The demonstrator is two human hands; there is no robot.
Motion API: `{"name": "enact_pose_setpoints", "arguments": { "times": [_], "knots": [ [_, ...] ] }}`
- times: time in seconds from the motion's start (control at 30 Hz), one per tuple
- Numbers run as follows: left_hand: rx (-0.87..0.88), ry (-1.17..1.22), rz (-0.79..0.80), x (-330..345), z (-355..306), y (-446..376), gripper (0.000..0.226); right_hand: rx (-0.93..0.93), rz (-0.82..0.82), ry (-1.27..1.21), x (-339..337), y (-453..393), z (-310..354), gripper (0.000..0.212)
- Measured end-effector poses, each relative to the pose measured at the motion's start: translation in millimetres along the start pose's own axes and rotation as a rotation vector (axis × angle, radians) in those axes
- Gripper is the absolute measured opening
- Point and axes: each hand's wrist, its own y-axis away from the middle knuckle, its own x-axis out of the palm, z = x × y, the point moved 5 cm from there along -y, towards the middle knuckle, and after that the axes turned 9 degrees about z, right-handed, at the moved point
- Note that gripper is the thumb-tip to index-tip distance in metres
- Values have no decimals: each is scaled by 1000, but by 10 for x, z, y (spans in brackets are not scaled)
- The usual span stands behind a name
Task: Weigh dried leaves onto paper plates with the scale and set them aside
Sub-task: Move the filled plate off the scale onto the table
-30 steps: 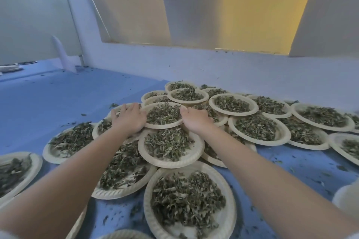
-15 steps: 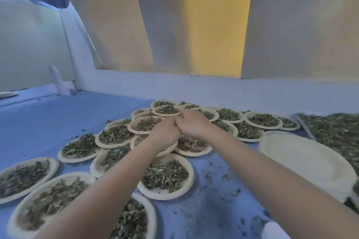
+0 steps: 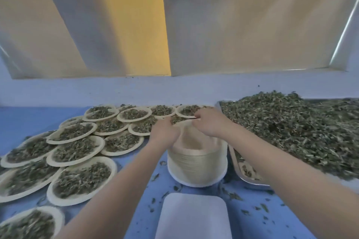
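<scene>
On the blue table (image 3: 29, 122), both hands' fingers (image 3: 196, 122) pinch the top plate (image 3: 186, 132).

I note matt cream paper plates (image 3: 196, 158) in a ribbed stack, dry crinkled leaves (image 3: 291, 128) heaped on a shiny metal tray (image 3: 250, 179), a smooth white plastic scale (image 3: 194, 217), and a matt blue bench (image 3: 252, 217).

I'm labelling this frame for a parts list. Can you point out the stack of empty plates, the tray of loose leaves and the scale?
Plate stack (image 3: 196, 163), head view: ribbed side.
Leaf tray (image 3: 236, 163), head view: metal near rim.
Scale (image 3: 194, 217), head view: white top.
</scene>
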Motion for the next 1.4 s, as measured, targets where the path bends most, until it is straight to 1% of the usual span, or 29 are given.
{"name": "enact_pose_setpoints", "arguments": {
  "times": [0.07,0.1,0.13,0.17,0.2,0.23,0.37,0.47,0.53,0.57,0.63,0.67,0.7,0.8,0.87,0.93,1.0,1.03,1.07,1.17,1.23,1.3,1.4],
  "knots": [
    [-88,28,7,114,140,-89,61,89,8,15,51,27,-236,32],
    [-120,73,11,153,206,-126,60,125,10,25,89,17,-355,25],
    [-140,123,14,177,250,-155,53,167,5,35,120,5,-463,15],
    [-141,159,18,185,264,-166,39,222,-4,38,140,0,-548,11],
    [-133,164,26,184,270,-180,24,275,-21,26,148,1,-608,16],
    [-115,140,28,177,265,-193,15,312,-34,17,150,5,-649,20],
    [16,-6,-41,121,170,-178,3,309,-81,21,113,-21,-689,24],
    [76,-84,-63,91,95,-164,7,298,-83,27,75,-26,-682,23],
    [103,-132,-78,54,39,-158,20,291,-106,24,26,-2,-677,20],
    [111,-141,-87,29,10,-150,22,279,-120,18,-5,17,-669,17],
    [127,-125,-106,-30,-59,-133,16,244,-154,-3,-85,60,-646,11],
    [139,-112,-121,-73,-102,-116,9,226,-172,-20,-133,83,-631,13],
    [148,-95,-136,-126,-149,-84,7,212,-191,-40,-186,107,-612,19],
    [189,-48,-176,-297,-270,56,12,172,-252,-109,-352,212,-570,34],
    [204,-13,-185,-401,-303,220,17,136,-293,-129,-430,328,-547,34],
    [233,-44,-198,-480,-331,437,21,97,-319,-125,-456,473,-514,32],
    [276,-86,-201,-525,-360,676,33,63,-320,-96,-431,632,-452,29],
    [285,-87,-207,-539,-358,797,35,51,-319,-99,-399,717,-418,29],
    [285,-74,-215,-550,-341,902,34,45,-319,-116,-360,802,-393,29],
    [235,-34,-201,-495,-198,1171,22,30,-306,-186,-181,1101,-327,27],
    [196,0,-174,-391,-51,1341,22,18,-274,-228,-20,1306,-294,23],
    [154,27,-171,-269,127,1518,20,16,-238,-267,169,1488,-278,27],
    [95,118,-149,-41,388,1711,25,60,-162,-246,481,1627,-307,32]
  ]
}}
